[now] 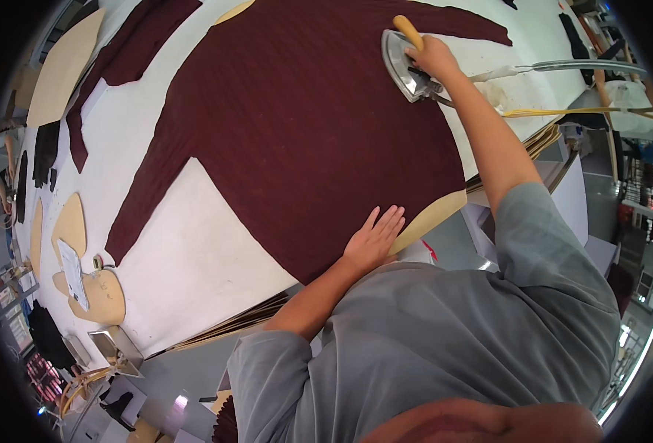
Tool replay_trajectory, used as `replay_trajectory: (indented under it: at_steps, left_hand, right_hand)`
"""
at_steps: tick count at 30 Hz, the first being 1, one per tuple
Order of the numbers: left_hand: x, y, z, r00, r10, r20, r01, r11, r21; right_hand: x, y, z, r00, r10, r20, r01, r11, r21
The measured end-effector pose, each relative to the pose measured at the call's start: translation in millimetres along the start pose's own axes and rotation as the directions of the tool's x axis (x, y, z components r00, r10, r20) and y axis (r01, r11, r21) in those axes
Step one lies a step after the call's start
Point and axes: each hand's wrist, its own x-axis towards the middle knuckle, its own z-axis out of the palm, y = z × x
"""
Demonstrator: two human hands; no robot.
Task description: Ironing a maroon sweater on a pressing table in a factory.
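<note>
A dark maroon knitted sweater (289,125) lies spread over the white table, its sleeves stretched out to the sides. The edge of a tan board (431,220) shows from under its hem. On the sweater's right side rests a silver iron (398,65) with a wooden handle, and my right hand (436,60) is closed on that handle. My left hand (374,240) lies flat on the fabric near the hem, fingers stretched out, beside the board's edge. What is under the left palm is hidden.
A hose (585,65) and a yellow cord (555,112) run off to the right. Another maroon knitted piece (131,55) lies at the far left. Tan shaped boards (101,297) and a paper sheet (73,273) are on the table's left. A metal box (116,347) sits by the front corner.
</note>
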Motion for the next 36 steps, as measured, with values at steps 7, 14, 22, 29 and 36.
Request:
replay_trajectory:
  at_steps: [7, 14, 22, 29, 36]
  left_hand:
    - [-3.0, 21.0, 9.4, 0.999, 0.038, 0.024, -0.041, 0.989, 0.145]
    - [-5.2, 41.0, -5.5, 0.885, -0.279, 0.374, 0.423, 0.817, -0.391]
    - [-19.1, 49.1, 16.7, 0.995, -0.083, 0.05, 0.074, 0.984, 0.162]
    - [-20.5, 55.8, 17.5, 0.992, -0.106, 0.063, 0.095, 0.983, 0.158]
    - [-17.0, 54.0, 6.3, 0.996, -0.064, -0.057, 0.07, 0.99, 0.123]
  right_hand:
    - [-149.1, -194.2, 107.7, 0.863, -0.383, 0.329, 0.349, 0.923, 0.159]
    - [-244.8, -244.7, 144.7, 0.598, -0.645, 0.476, 0.705, 0.706, 0.07]
    - [-119.2, -50.3, 11.7, 0.945, -0.206, 0.253, 0.221, 0.975, -0.03]
    - [-67.8, 69.6, -21.5, 0.99, -0.009, 0.144, 0.008, 1.0, 0.013]
    - [-171.0, -55.7, 34.4, 0.893, -0.21, 0.397, 0.248, 0.968, -0.047]
